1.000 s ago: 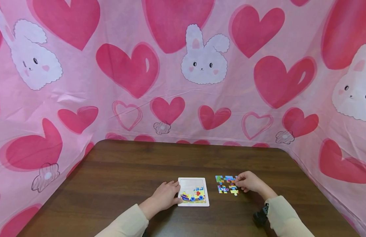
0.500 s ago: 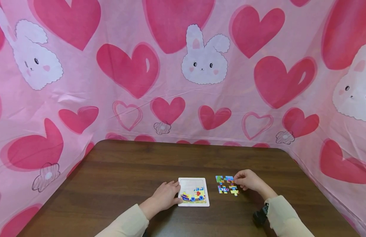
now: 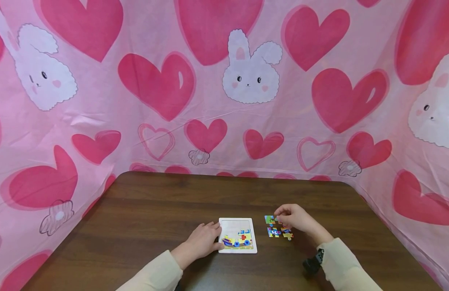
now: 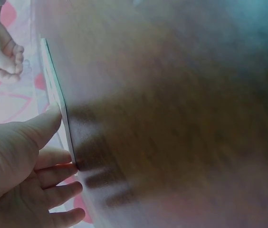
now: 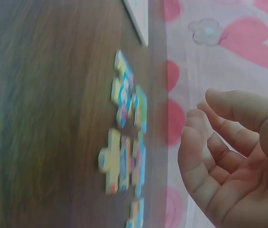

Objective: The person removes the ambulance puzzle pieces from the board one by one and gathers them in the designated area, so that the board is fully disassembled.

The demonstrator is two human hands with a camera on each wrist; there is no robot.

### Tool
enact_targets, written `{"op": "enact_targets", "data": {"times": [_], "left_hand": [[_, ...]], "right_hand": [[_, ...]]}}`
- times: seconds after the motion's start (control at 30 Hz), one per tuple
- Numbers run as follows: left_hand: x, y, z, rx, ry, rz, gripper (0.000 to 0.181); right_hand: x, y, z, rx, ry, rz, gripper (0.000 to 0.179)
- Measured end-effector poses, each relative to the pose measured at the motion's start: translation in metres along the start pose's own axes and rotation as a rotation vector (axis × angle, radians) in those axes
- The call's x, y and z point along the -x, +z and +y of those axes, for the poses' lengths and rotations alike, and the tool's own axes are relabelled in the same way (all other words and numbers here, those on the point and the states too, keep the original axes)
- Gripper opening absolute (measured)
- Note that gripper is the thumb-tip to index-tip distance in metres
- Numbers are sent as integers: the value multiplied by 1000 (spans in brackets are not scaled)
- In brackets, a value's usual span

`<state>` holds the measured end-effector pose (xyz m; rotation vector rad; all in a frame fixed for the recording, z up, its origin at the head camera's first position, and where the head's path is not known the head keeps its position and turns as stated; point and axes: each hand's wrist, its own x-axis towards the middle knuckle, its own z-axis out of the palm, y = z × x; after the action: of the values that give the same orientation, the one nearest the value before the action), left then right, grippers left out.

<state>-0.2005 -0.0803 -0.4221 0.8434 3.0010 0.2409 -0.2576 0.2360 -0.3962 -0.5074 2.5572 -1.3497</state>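
A white-framed puzzle tray point(image 3: 254, 242) lies on the table, its lower part filled with a yellow truck picture. My left hand point(image 3: 202, 240) rests at its left edge, fingers fairly straight, thumb on the lower-left corner. In the left wrist view the thumb and fingertips touch the tray's rim point(image 4: 58, 90). Several loose jigsaw pieces lie right of the tray, among them a green one point(image 3: 269, 219), a blue-purple one point(image 3: 273, 232) and a yellow one point(image 3: 288, 235). Above them hovers my right hand point(image 3: 297, 220), partly covering the upper row. In the right wrist view its loosely curved fingers hold nothing.
The brown wooden table point(image 3: 155, 210) spreads around the tray and pieces. A pink curtain point(image 3: 217, 101) with hearts and rabbits encloses its back and sides. One separate piece point(image 5: 136, 216) lies at the bottom of the right wrist view.
My right hand has moved left from the right end of the pieces and now covers part of the upper row. The left hand and the tray have stayed put.
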Motion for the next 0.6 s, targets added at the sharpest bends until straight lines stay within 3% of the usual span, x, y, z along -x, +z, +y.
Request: {"op": "enact_targets", "data": {"times": [0.27, 0.6], "left_hand": [[0, -1, 0, -10, 2, 5, 54], [1, -2, 1, 0, 5, 3, 53]], "right_hand": [[-6, 15, -15, -18, 12, -13, 21], [-15, 35, -19, -5, -60, -52, 21]]}}
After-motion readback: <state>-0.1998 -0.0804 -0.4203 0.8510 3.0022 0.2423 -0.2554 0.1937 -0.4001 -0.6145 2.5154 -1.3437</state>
